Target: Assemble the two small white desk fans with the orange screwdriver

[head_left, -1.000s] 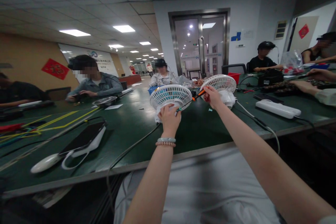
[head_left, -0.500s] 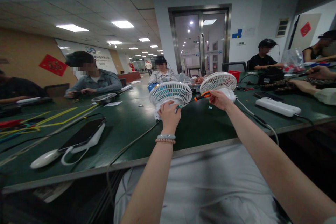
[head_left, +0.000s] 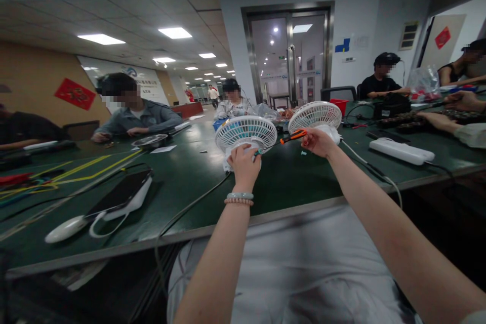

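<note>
Two bare hands and one slender tool form the centre of the head view, the only view given. The left hand (head_left: 245, 164) lies against the back of the left fan (head_left: 246, 129), its fingers curled over the white housing (head_left: 229, 161); a small teal piece (head_left: 258, 152) shows at the thumb side, though whether the fingertips pinch it cannot be told at this scale. The right hand (head_left: 318, 142) is closed, thumb and fingers drawn narrow about the outer end of the orange-and-black tool (head_left: 293, 136), apparently a screwdriver. The governing relation is that of the tool to the left fan: the tool lies off the left fingertips to the right, its long axis running nearly level across the gap between the hands and dipping slightly toward the teal piece. Its thin forward end points leftward at the left hand; contact there is too fine to confirm. The left hand is thus the nearer to the fan, the right hand the nearer to the handle. Behind the right hand stands the right fan (head_left: 316, 114), its round grille tilted upward. Beneath the tool, on the green table (head_left: 296, 182), lies a small pale-blue piece (head_left: 304, 153), touched by neither hand.
</note>
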Demonstrator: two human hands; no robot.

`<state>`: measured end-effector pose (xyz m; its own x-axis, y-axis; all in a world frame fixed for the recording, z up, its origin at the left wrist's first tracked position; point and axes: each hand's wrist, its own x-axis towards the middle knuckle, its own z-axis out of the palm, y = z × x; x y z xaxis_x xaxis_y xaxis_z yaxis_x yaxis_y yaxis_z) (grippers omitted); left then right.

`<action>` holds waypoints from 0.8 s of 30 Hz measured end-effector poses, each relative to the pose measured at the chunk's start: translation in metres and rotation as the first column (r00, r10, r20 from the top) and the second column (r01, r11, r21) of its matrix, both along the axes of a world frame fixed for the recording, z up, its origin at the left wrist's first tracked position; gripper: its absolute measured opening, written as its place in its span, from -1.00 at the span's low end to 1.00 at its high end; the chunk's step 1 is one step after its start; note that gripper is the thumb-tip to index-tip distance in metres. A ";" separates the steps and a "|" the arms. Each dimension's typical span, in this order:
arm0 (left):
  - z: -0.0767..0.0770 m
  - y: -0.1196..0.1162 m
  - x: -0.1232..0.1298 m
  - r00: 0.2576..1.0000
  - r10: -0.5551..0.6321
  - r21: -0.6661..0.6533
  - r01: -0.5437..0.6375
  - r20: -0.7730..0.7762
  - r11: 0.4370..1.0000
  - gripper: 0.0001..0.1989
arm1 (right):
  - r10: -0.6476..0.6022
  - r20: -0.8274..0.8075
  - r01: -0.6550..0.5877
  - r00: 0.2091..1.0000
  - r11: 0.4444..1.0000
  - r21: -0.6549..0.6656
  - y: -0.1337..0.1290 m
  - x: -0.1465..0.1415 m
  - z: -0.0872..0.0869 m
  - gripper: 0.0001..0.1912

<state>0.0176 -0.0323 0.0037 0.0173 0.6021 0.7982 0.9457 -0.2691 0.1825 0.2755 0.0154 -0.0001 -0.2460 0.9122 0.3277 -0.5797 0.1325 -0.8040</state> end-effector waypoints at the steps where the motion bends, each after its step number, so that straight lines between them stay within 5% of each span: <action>1: 0.000 0.000 0.000 1.000 0.000 0.002 0.000 0.000 1.000 -0.83 | 0.025 -0.025 -0.026 0.999 1.000 -0.009 0.000 0.001 0.000 -0.81; 19: 0.000 0.003 0.000 1.000 -0.002 0.019 0.002 0.009 1.000 -0.83 | -0.007 -0.034 0.005 0.999 0.999 -0.053 -0.003 -0.003 0.002 -0.94; 24: 0.000 0.002 0.000 1.000 0.004 0.004 -0.004 0.010 1.000 -0.83 | -0.012 0.037 0.012 0.999 1.000 0.002 -0.007 -0.004 0.004 -0.73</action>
